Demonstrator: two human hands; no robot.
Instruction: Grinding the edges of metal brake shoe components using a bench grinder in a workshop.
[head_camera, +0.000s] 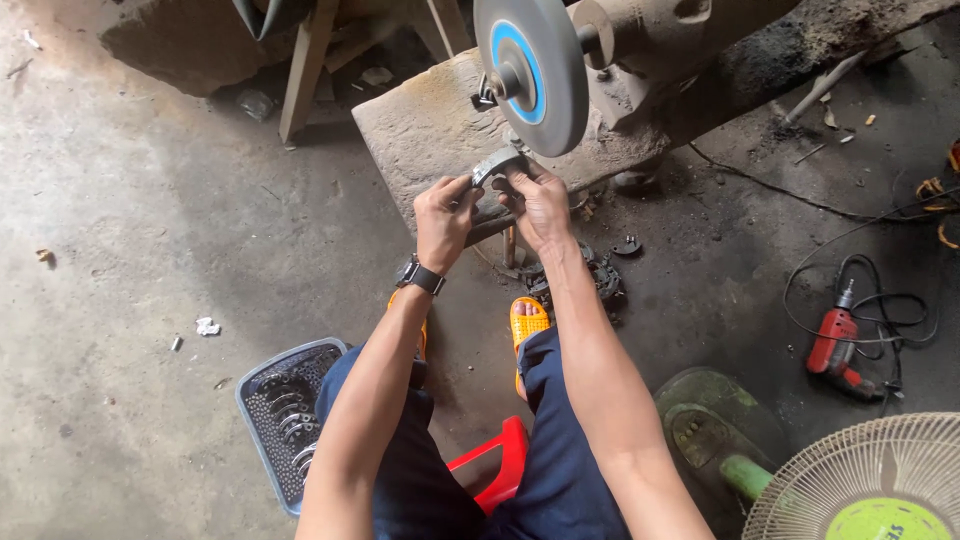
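A: Head view, near: basket of curved metal parts (285, 420) by the left knee.

B: Hands?

A: Left hand (442, 215) and right hand (540, 205) both clamped on a curved metal piece (497, 162), touching the grinding wheel (530, 70).

B: Risk?

A: Bare fingertips close to the wheel; a slip or snag could abrade them.

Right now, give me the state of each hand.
Left hand: closed on the left end of the curved metal piece held at the grinding wheel.
Right hand: closed on its right end.
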